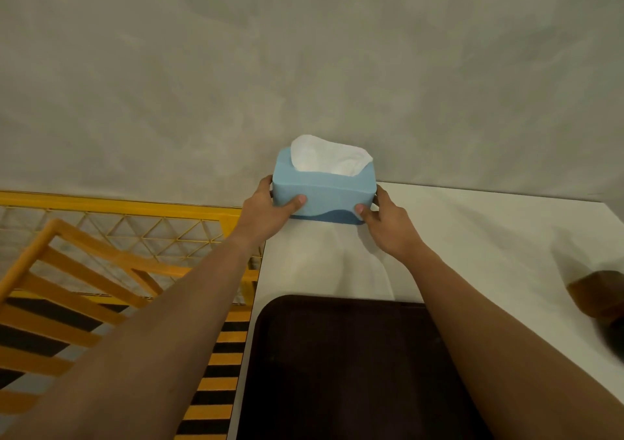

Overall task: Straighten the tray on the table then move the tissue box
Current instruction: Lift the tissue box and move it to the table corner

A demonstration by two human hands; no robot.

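Observation:
A light blue tissue box [329, 193] with a darker blue base and a white tissue sticking out of its top stands at the far left corner of the white table [472, 237], close to the grey wall. My left hand [270, 211] grips its left end and my right hand [388, 223] grips its right end, thumbs on the front face. A dark brown tray [337, 365] lies nearer to me on the table, its edges roughly parallel to the table's left edge; my forearms cross over its sides.
A brown object [597, 296] sits blurred at the right edge of the table. To the left of the table stand a yellow wooden chair [67, 281] and a yellow mesh railing [135, 216]. A grey wall [304, 68] rises behind the table.

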